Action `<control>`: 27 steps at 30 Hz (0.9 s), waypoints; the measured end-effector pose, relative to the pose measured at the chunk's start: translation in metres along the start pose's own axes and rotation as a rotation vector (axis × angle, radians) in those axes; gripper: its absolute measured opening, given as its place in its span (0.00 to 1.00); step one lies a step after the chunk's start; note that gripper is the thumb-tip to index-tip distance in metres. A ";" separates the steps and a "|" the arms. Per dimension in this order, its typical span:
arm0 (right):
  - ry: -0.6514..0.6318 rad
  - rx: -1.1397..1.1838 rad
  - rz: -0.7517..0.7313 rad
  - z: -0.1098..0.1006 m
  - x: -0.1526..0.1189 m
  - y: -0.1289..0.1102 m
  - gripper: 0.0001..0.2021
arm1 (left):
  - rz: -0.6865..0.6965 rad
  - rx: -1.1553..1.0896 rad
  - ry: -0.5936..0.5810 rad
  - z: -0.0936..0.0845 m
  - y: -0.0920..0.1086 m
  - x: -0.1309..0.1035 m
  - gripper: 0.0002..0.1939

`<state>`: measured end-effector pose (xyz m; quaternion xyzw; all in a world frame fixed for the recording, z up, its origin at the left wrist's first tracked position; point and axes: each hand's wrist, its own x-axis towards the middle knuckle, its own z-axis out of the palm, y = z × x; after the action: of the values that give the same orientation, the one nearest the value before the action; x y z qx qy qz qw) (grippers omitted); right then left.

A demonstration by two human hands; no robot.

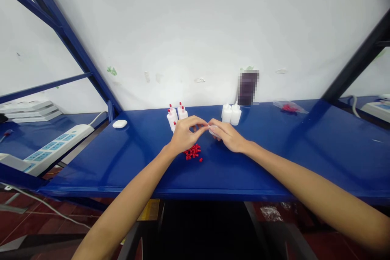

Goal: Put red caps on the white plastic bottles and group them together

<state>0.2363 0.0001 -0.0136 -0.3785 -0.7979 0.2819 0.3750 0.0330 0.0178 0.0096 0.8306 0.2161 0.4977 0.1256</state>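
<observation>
My right hand [227, 134] is closed around a small white squeeze bottle [214, 131], which lies tilted with its tip toward the left. At that tip, the thumb and fingers of my left hand [187, 132] are pinched together; whatever they grip is hidden. Below my left hand lies a loose pile of small red caps [192, 152], partly covered by the hand. Just behind it stand several white bottles with red caps [172, 118]. Beyond my right hand is a group of white bottles [235, 114] on which no red caps show.
The blue table [262, 170] meets a white wall. A clear bag of red pieces [289, 107] lies at the back right, and a white rounded case [120, 124] at the left. A blurred dark object [248, 87] leans on the wall. A power strip [57, 148] sits farther left.
</observation>
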 end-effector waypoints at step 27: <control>0.043 0.134 0.084 0.001 0.001 -0.006 0.24 | 0.031 0.452 0.297 -0.056 -0.027 -0.007 0.12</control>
<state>0.2323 -0.0030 -0.0093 -0.3919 -0.7524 0.3419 0.4042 -0.0253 0.0382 0.0190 0.7587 0.3250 0.5550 -0.1038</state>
